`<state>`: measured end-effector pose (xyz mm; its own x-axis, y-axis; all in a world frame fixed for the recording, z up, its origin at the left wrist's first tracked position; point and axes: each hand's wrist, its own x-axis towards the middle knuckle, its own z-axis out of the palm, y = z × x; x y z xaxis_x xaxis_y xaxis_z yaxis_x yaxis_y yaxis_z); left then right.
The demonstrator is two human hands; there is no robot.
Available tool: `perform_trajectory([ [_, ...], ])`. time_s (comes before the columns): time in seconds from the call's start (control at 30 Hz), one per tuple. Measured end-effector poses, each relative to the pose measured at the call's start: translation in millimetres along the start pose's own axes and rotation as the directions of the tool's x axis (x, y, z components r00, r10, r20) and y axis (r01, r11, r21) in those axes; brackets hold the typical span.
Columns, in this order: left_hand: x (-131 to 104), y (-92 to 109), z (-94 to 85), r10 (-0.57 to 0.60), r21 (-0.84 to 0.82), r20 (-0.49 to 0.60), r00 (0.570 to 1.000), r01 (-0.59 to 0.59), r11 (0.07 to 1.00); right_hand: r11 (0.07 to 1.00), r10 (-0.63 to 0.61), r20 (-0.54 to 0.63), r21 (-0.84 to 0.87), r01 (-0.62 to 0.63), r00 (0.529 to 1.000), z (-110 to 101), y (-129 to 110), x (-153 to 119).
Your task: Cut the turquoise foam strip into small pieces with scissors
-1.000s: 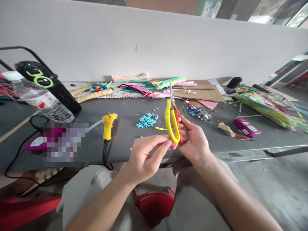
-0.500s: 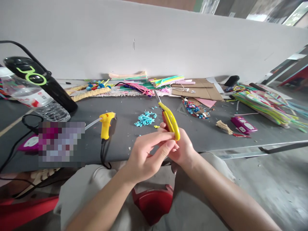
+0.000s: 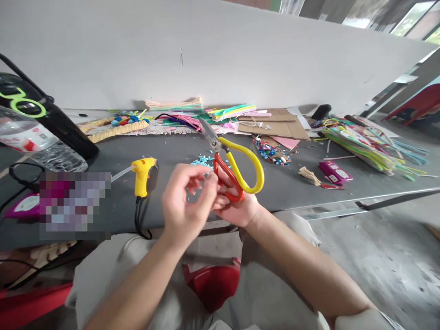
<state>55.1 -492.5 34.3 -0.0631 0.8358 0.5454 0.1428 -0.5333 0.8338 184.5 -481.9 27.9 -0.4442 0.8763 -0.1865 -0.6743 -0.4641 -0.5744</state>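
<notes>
Scissors [image 3: 258, 172] with one yellow and one red handle lie across my right hand [image 3: 237, 206], blades pointing up and left. The fingers of my right hand pass under and around the red handle. Beside it, my left hand [image 3: 187, 197] has thumb and forefinger curved close to the red handle; whether anything sits between their tips is too small to tell. Behind my hands, a pile of small light blue pieces [image 3: 202, 160] is partly hidden on the dark grey table [image 3: 165, 201].
A yellow glue gun [image 3: 140, 176] lies at the left, near a black bottle [image 3: 65, 126] and a clear bottle [image 3: 58, 153]. Coloured strips [image 3: 364, 149], cardboard [image 3: 275, 123] and a purple box [image 3: 335, 173] are across the back and right.
The scissors have swung from nearly edge-on, handles together, to showing both handle loops spread apart. My left hand has moved left, off the yellow handle. The view has shifted slightly.
</notes>
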Motion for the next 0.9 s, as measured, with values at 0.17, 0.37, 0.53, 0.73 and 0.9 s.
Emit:
perform_trajectory([
  [0.17, 19, -12, -10.6, -0.369, -0.255, 0.365, 0.854, 0.474, 0.843, 0.973, 0.169, 0.339, 0.093, -0.211, 0.926, 0, -4, -6],
  [0.37, 17, -8, -12.7, -0.448, -0.25, 0.476, 0.757, 0.605, 0.756, 0.981, 0.193, 0.351, -0.076, -0.177, 0.916, -3, 4, -4],
  [0.53, 17, -8, -15.3, -0.42, -0.315, 0.51, 0.75, 0.618, 0.721, 0.964, 0.097, 0.252, -0.263, -0.028, 0.963, -6, 7, -3],
  [0.73, 20, -6, -14.9, -0.44, -0.515, 0.396, 0.806, 0.592, 0.621, 0.76, -0.132, 0.039, -0.638, 0.126, 0.99, -6, -13, -12],
  [0.9, 27, -10, -22.0, -0.512, -0.566, 0.294, 0.807, 0.579, 0.588, 0.831, -0.2, 0.061, -0.518, 0.202, 0.978, -11, -25, -13],
])
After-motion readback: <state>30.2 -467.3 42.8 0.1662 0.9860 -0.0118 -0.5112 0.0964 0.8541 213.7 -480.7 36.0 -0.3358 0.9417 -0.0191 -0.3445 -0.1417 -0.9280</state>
